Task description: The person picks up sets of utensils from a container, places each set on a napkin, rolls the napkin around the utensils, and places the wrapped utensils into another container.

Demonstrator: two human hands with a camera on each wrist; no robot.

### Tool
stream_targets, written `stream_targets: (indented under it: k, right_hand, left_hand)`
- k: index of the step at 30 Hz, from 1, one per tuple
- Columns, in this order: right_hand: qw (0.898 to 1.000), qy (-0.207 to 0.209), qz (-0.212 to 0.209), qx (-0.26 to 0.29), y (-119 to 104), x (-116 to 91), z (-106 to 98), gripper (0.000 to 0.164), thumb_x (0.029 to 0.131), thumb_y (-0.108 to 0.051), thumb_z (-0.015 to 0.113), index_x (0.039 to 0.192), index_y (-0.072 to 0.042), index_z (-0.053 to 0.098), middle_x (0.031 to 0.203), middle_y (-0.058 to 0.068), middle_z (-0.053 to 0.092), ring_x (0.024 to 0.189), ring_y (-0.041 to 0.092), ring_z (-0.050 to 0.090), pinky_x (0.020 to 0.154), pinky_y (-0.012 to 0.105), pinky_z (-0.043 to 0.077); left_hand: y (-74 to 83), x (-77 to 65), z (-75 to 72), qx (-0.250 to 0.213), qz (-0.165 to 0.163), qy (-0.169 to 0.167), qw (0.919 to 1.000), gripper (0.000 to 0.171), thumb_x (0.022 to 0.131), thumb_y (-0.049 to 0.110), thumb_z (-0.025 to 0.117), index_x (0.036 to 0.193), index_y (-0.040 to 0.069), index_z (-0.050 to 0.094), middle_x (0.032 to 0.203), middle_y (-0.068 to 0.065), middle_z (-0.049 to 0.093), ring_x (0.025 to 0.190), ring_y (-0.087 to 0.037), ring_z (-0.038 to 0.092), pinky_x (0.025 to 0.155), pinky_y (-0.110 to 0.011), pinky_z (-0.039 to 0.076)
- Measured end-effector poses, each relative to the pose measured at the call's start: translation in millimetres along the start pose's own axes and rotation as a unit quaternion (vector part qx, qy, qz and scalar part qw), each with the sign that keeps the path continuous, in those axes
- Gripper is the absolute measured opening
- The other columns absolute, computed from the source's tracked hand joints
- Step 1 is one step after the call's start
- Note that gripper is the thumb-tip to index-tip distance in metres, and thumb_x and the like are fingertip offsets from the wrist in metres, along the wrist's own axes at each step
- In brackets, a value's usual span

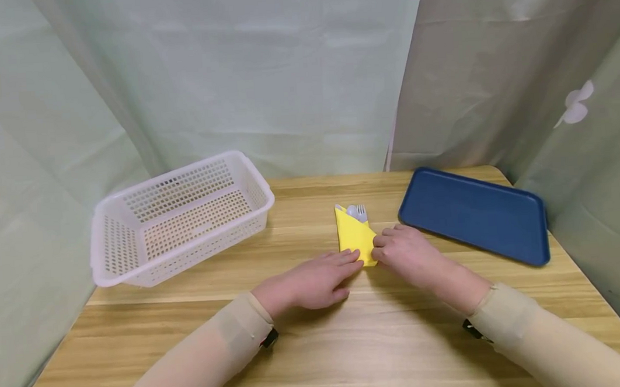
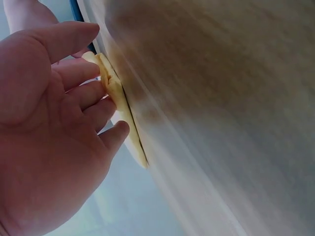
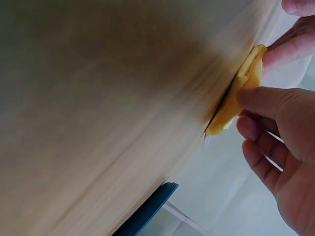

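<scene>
A yellow napkin [image 1: 353, 231], folded into a narrow pouch with a slanted upper edge, lies at the middle of the wooden table. The tines of a grey fork [image 1: 362, 212] and the rounded end of what looks like a spoon [image 1: 351, 211] stick out at its far end. My left hand [image 1: 318, 279] rests its extended fingertips on the napkin's near left part. On the other side my right hand [image 1: 409, 254] pinches the napkin's right edge between thumb and fingers. The right wrist view shows that thumb [image 3: 261, 101] against the napkin's folded layers. The cutlery's lower parts are hidden inside.
A white perforated plastic basket [image 1: 187, 258] stands at the table's back left. At the back right lies a dark blue rectangular tray [image 1: 474, 214], close to the right forearm. Pale curtains [image 1: 261, 73] hang behind and beside the table [image 1: 191, 340].
</scene>
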State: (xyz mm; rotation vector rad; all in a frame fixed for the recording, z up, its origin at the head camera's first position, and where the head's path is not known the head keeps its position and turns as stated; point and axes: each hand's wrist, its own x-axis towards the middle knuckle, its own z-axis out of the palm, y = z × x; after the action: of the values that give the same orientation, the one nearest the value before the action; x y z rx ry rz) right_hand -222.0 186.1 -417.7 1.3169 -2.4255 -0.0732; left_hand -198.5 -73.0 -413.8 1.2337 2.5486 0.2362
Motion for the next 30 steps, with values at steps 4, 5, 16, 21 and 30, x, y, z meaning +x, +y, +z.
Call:
stream_targets:
  k: [4, 5, 16, 21, 30]
  right_hand:
    - [0.999, -0.015, 0.035, 0.010, -7.2, -7.2, -7.5, 0.019, 0.086, -0.001, 0.092, 0.101, -0.010, 0.083, 0.098, 0.002, 0.076, 0.090, 0.023, 0.070, 0.083, 0.038, 0.058]
    - [0.999, -0.028, 0.045, 0.009, -10.6, -9.2, -10.6, 0.023, 0.088, 0.000, 0.090, 0.108, -0.008, 0.083, 0.105, 0.004, 0.078, 0.098, 0.025, 0.072, 0.089, 0.040, 0.060]
    - [0.984, -0.161, 0.064, 0.039, -46.3, -22.8, -24.1, 0.053, 0.103, -0.006, 0.069, 0.155, 0.001, 0.060, 0.161, 0.016, 0.058, 0.148, 0.035, 0.055, 0.120, 0.056, 0.044]
    - [0.982, -0.160, 0.074, 0.063, -48.1, -24.8, -23.4, 0.050, 0.106, -0.008, 0.066, 0.155, 0.001, 0.059, 0.162, 0.018, 0.056, 0.148, 0.037, 0.055, 0.120, 0.057, 0.043]
    - [0.978, -0.166, 0.089, 0.089, -48.3, -25.1, -26.9, 0.055, 0.104, -0.009, 0.068, 0.157, 0.001, 0.058, 0.163, 0.019, 0.054, 0.149, 0.038, 0.053, 0.120, 0.058, 0.043]
  left_hand:
    - [1.0, -0.2, 0.8, 0.010, -0.003, -0.005, 0.9999, 0.065, 0.113, 0.024, 0.061, 0.171, 0.006, 0.037, 0.179, -0.012, 0.029, 0.166, -0.027, 0.025, 0.133, -0.044, 0.022]
    - [1.1, -0.2, 1.2, 0.014, -0.004, -0.006, 0.9999, 0.065, 0.114, 0.024, 0.061, 0.171, 0.006, 0.037, 0.179, -0.012, 0.029, 0.166, -0.027, 0.025, 0.133, -0.044, 0.022]
    - [2.9, 1.7, 2.6, 0.024, -0.008, -0.007, 0.9997, 0.067, 0.113, 0.022, 0.060, 0.172, 0.004, 0.034, 0.179, -0.013, 0.029, 0.166, -0.026, 0.026, 0.133, -0.048, 0.023]
    - [3.7, 1.8, 3.5, 0.023, -0.014, -0.011, 0.9996, 0.068, 0.113, 0.022, 0.060, 0.172, 0.005, 0.033, 0.180, -0.012, 0.028, 0.167, -0.024, 0.024, 0.133, -0.047, 0.022]
    - [4.1, 0.3, 1.2, 0.009, -0.017, -0.003, 0.9998, 0.067, 0.113, 0.021, 0.061, 0.172, 0.004, 0.034, 0.179, -0.012, 0.029, 0.167, -0.025, 0.024, 0.133, -0.048, 0.022]
